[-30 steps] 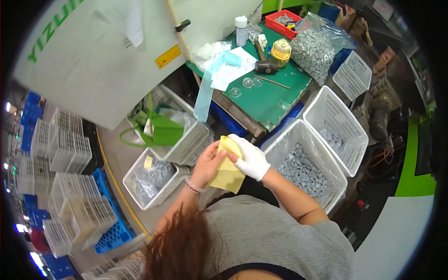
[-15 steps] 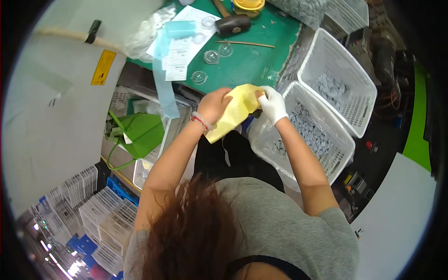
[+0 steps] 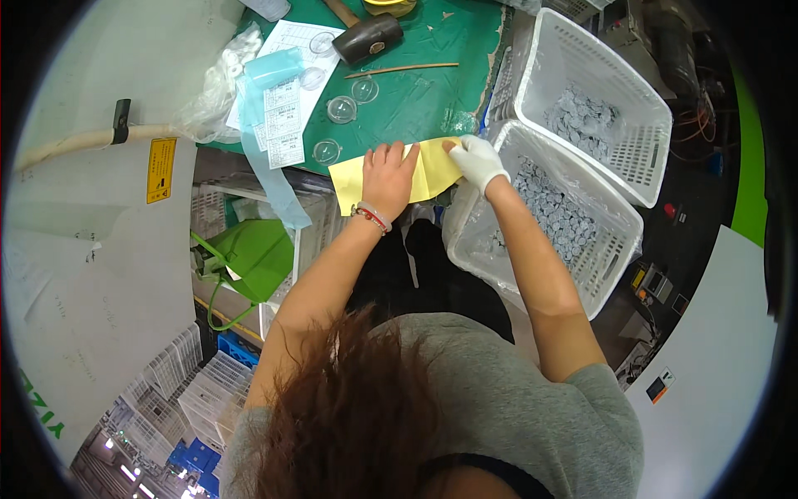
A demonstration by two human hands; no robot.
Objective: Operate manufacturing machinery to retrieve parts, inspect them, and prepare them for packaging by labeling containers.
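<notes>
A creased sheet of yellow paper [image 3: 433, 169] lies across the front edge of the green worktop [image 3: 424, 104]. My bare left hand [image 3: 388, 179] presses on its middle, fingers spread and stretched out, with bracelets at the wrist. In a white glove, my right hand [image 3: 480, 163] pinches the paper's right end between thumb and fingers. Just beyond the sheet's left part is a round clear plastic piece [image 3: 327, 151]. Two more such pieces, one of them a clear round cup [image 3: 342, 109], sit farther back.
A black-headed mallet [image 3: 367, 39] and a thin stick [image 3: 401, 70] lie on the worktop, left of which are printed papers [image 3: 284, 125] and a blue strip [image 3: 264, 170]. Two white baskets [image 3: 544, 249] of small grey parts stand at the right. A green dustpan-like container [image 3: 259, 254] is at the left.
The yellow paper has gone from tilted in both hands to spread flatter at the worktop edge. My left hand has loosened its grip and flattened onto it. The view has shifted slightly.
</notes>
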